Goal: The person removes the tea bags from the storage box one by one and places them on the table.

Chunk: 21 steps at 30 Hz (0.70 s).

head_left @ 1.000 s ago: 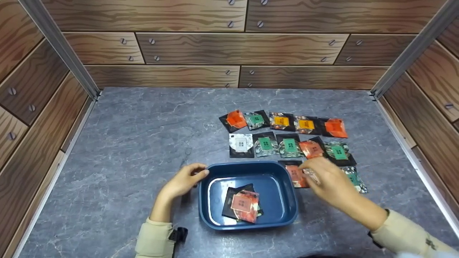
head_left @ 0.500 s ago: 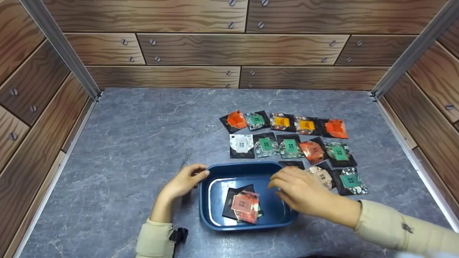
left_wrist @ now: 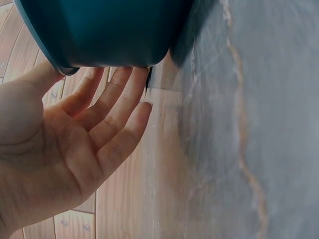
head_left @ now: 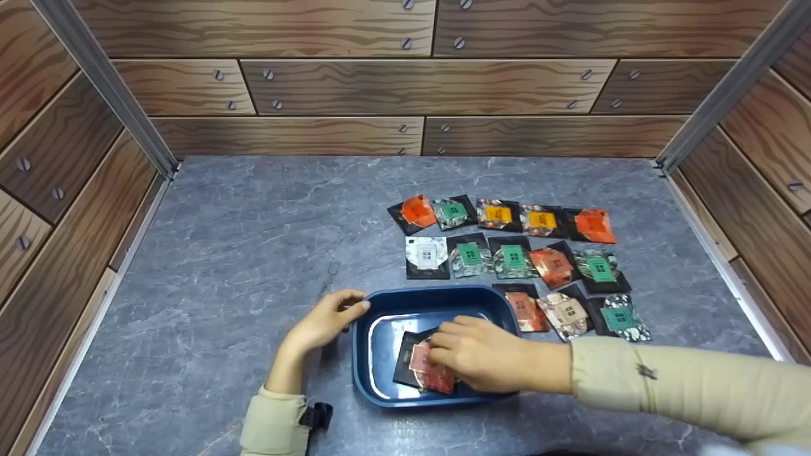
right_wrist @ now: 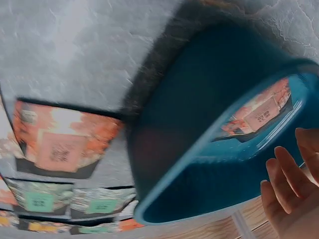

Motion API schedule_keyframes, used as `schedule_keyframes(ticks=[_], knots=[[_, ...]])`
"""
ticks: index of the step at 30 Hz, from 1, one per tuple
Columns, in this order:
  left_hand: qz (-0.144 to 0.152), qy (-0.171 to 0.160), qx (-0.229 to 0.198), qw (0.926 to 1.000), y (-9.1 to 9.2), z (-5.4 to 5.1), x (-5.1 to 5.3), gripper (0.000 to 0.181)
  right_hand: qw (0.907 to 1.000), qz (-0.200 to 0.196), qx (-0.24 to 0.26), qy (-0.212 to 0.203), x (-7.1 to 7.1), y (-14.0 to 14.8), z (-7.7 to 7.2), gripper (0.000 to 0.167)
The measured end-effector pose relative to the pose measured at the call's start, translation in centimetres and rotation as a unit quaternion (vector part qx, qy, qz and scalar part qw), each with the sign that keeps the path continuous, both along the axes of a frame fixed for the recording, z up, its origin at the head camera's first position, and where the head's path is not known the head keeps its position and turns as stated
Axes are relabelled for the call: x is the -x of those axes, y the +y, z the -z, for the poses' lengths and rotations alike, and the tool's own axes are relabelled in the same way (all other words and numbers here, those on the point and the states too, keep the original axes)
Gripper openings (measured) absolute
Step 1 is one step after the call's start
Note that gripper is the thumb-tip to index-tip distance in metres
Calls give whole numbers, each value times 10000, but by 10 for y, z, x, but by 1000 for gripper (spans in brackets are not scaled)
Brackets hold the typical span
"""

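A blue plastic tub (head_left: 437, 403) stands on the table. At its left end my left hand (head_left: 324, 322) holds it, the thumb on the rim and the fingertips against the outer wall, as the left wrist view shows. Inside lies a small overlapping pile of sachets, topped by a red-labelled sachet (head_left: 423, 358). My right hand (head_left: 485, 354) is over the tub's right part, its fingers beside the red sachet in the head view. From the right wrist, that hand's fingers (right_wrist: 289, 174) look loosely bent, with no sachet between them and a gap to the pile.
Rows of flat sachets lie behind and right of the tub, among them a white sachet (head_left: 427, 256), a beige sachet (head_left: 567, 312) and a green-labelled sachet (head_left: 622, 318). Another red sachet (head_left: 524, 310) lies close to the tub's right rim. Wood-patterned walls (head_left: 418, 88) enclose the grey marbled table (head_left: 253, 221).
My right hand has moved left from the front row of sachets, over the rim and into the tub. Those sachets are still in their places. The left hand and tub have stayed put.
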<state>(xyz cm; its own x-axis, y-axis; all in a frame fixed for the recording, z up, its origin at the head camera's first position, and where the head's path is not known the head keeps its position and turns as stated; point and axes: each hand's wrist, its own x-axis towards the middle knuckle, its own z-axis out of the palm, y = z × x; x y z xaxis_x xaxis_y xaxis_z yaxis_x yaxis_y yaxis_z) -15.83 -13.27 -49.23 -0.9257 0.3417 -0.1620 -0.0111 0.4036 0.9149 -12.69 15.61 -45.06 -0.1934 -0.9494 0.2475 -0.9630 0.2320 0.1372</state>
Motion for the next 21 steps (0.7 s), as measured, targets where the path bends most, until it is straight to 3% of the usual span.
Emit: schedule_keyframes(ticks=[4, 9, 18, 21], knots=[[52, 8, -3, 10000, -1, 2, 1, 35, 9990, -72, -387, 211, 2, -13, -2, 20], [76, 7, -16, 10000, 0, 3, 1, 35, 9954, -158, -831, 455, 6, -30, -2, 19], [119, 34, -101, 9999, -1, 3, 2, 35, 9774, -519, -2019, 365, 4, -59, -8, 33], [126, 38, -137, 9998, -1, 3, 1, 35, 9699, -581, -2307, 520, 0, -67, -5, 30]])
